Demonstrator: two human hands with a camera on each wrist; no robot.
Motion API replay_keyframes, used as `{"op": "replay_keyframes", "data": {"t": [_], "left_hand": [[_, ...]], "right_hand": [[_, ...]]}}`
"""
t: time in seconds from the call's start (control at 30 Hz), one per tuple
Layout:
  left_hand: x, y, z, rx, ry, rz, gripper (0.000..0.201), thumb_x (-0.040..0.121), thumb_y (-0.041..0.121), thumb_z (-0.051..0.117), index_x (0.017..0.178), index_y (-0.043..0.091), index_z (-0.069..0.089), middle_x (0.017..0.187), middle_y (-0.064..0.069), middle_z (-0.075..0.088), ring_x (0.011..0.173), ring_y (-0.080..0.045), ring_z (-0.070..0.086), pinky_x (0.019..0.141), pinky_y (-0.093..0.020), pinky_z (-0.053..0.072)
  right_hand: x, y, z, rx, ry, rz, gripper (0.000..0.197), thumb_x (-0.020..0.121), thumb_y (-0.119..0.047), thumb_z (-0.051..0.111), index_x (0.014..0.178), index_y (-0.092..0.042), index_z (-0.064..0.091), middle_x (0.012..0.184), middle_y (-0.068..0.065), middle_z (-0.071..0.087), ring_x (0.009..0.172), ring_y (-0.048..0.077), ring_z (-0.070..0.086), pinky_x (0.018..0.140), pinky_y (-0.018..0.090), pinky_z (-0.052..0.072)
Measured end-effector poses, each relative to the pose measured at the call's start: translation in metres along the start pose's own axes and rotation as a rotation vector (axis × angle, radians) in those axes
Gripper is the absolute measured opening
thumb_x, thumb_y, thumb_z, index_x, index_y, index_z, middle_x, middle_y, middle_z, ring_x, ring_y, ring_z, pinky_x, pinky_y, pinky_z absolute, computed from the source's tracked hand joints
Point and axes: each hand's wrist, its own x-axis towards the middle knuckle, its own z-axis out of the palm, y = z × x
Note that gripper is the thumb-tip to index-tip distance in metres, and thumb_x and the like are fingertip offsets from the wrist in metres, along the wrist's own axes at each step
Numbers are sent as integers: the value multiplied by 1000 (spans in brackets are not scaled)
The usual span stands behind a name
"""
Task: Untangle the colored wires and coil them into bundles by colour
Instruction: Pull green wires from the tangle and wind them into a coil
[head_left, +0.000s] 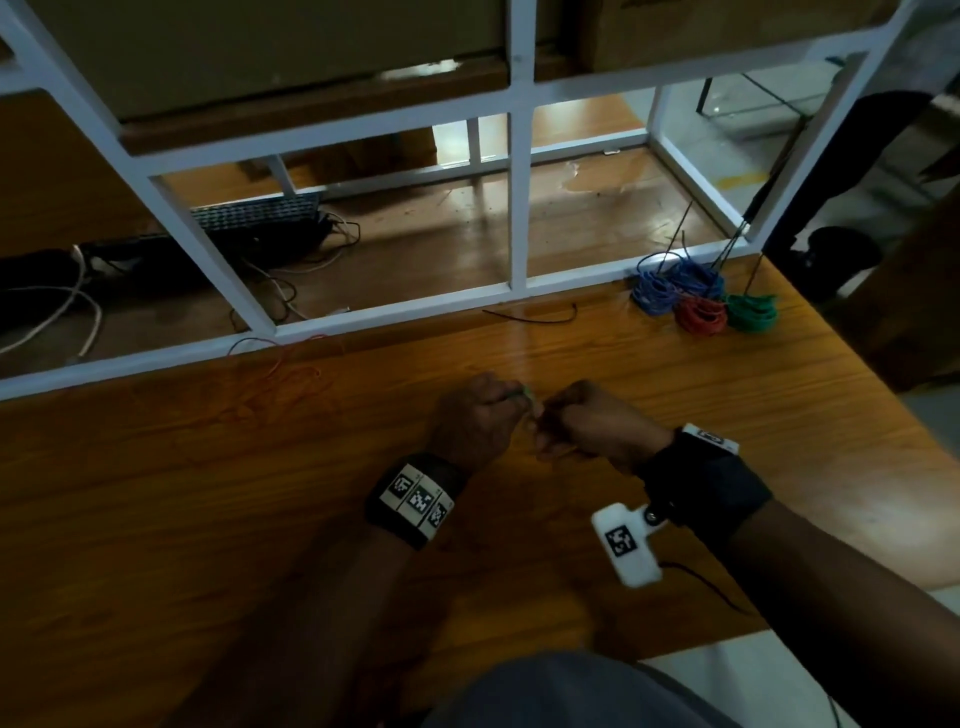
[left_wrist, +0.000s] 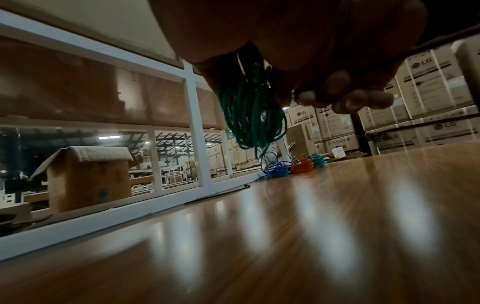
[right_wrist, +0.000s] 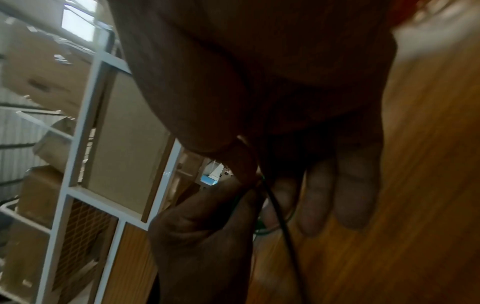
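Both hands meet over the middle of the wooden table (head_left: 208, 493). My left hand (head_left: 480, 415) grips a coil of green wire (left_wrist: 253, 115) that hangs below its curled fingers. My right hand (head_left: 587, 415) is closed close beside it, pinching a thin dark wire end (right_wrist: 275, 203) at the coil. At the table's far right lie finished bundles: blue (head_left: 670, 283), red (head_left: 700, 314) and green (head_left: 751, 310). A loose thin red wire (head_left: 280, 358) lies at the far edge, left of the hands.
A white metal frame (head_left: 514, 208) runs along the table's far edge. A short black wire piece (head_left: 540, 316) lies near it. Behind the frame sit a dark device with cables (head_left: 260, 228) and cardboard boxes (left_wrist: 85, 176).
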Motion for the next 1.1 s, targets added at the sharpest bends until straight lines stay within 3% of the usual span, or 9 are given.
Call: {"op": "replay_keyframes", "data": {"t": [0.13, 0.3, 0.4, 0.5, 0.63, 0.73, 0.87, 0.93, 1.1], "left_hand": [[2, -7, -3, -120, 21, -140, 15, 90, 16, 65, 89, 9, 78, 98, -8, 74, 85, -25, 70, 71, -41, 58], [1, -3, 2, -114, 6, -170, 21, 92, 18, 58, 89, 11, 78, 101, -5, 75, 93, -20, 71, 74, -39, 60], [8, -3, 3, -48, -6, -140, 20, 90, 14, 57, 89, 12, 77, 102, -5, 75, 91, -21, 70, 71, -39, 59], [19, 0, 2, 3, 12, -108, 19, 89, 13, 57, 85, 12, 76, 99, -5, 75, 85, -23, 70, 65, -39, 59], [19, 5, 1, -58, -35, -76, 14, 89, 16, 63, 87, 12, 76, 93, -7, 75, 84, -23, 71, 69, -38, 60], [28, 12, 3, -157, 9, -317, 15, 87, 19, 69, 98, 12, 76, 100, -6, 75, 91, -21, 71, 74, -37, 61], [61, 35, 12, -512, 117, -745, 10, 87, 17, 73, 94, 24, 73, 95, 5, 74, 85, -9, 72, 69, -35, 62], [80, 49, 22, -682, 157, -880, 8, 85, 18, 75, 91, 23, 72, 90, 7, 75, 84, -7, 72, 72, -36, 62], [114, 68, 58, -912, 77, -1088, 7, 85, 20, 75, 90, 22, 72, 92, 0, 76, 91, -19, 72, 80, -47, 60]], "right_hand": [[3, 7, 3, 173, 68, -13, 27, 103, -8, 53, 78, -9, 63, 62, 4, 51, 50, 16, 40, 52, 32, 33], [2, 12, 9, 116, 172, -83, 24, 88, 8, 56, 71, -4, 69, 60, 8, 55, 49, 20, 36, 49, 32, 29], [1, 10, 6, 98, 193, -124, 25, 86, 8, 57, 69, -6, 70, 63, 13, 55, 50, 21, 33, 48, 31, 27], [0, 10, 0, -30, 218, -201, 25, 89, 3, 61, 69, -9, 71, 53, 4, 54, 45, 18, 34, 48, 32, 27], [-9, 35, -12, -13, 115, -235, 28, 102, -17, 62, 87, 5, 70, 61, 7, 57, 51, 18, 46, 53, 33, 36], [-13, 53, -29, 186, 161, -162, 41, 105, -42, 53, 106, -5, 70, 83, 4, 71, 73, 22, 64, 59, 32, 49], [-6, 64, -58, 247, 274, -105, 46, 97, -50, 63, 134, -23, 59, 114, 2, 73, 100, 18, 71, 74, 35, 56], [-3, 67, -66, 314, 257, -121, 45, 94, -49, 68, 132, -24, 65, 113, 4, 75, 99, 17, 71, 77, 35, 56], [-17, 68, -96, 579, 385, -173, 33, 92, -31, 72, 106, -1, 74, 107, 23, 75, 91, 29, 70, 75, 38, 58]]}}
